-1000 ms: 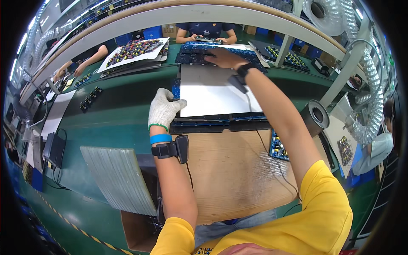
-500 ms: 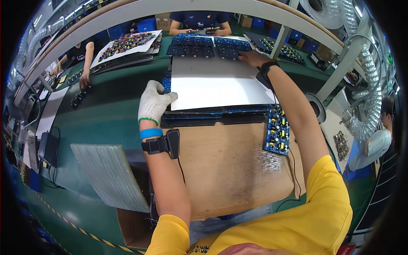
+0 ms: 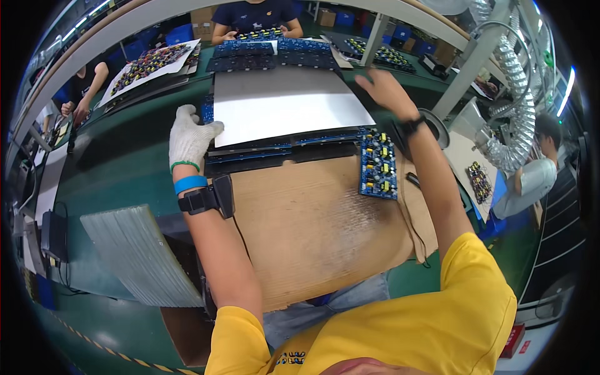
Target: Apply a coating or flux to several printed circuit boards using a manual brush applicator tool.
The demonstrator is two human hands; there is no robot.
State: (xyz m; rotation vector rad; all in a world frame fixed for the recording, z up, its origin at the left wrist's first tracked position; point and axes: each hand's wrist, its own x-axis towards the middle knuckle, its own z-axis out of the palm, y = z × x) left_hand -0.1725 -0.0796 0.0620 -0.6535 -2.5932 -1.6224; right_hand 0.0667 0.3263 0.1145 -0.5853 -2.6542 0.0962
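Gloved left hand (image 3: 189, 139) resting curled on white sheet's (image 3: 284, 103) 9 o'clock edge; bare right hand (image 3: 386, 92) open, lifted at 3 o'clock. Sheet covering blue board stack (image 3: 275, 152); one circuit board (image 3: 378, 165) loose on cardboard (image 3: 312, 219), not yet stacked.

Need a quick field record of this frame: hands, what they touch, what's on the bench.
left hand: gloved left hand, resting on the left edge of the white sheet
right hand: bare right hand, fingers spread, at the sheet's right edge; contact unclear
under sheet: dark trays, stacked
near side: cardboard with a blue circuit board on it
far side: more circuit boards in front of another person
bench: green table
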